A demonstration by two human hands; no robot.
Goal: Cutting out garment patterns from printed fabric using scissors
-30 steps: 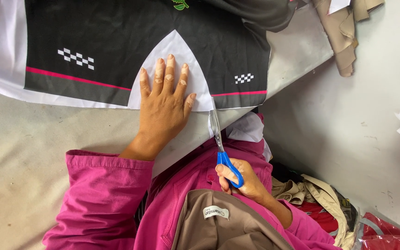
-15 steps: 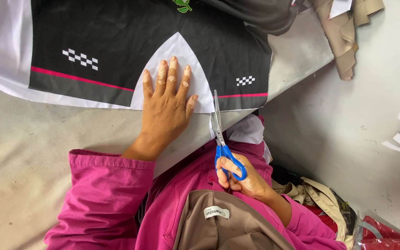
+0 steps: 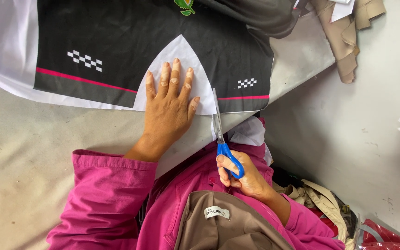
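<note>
Your left hand lay flat, fingers spread, on the white pointed patch of the black printed fabric mid-frame, pinning it to the counter. Your right hand was closed around the blue-handled scissors, blades at the fabric's lower edge just right of your left hand.

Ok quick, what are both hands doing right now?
Left hand: open, flat on the printed fabric.
Right hand: closed, holding blue-handled scissors.
</note>
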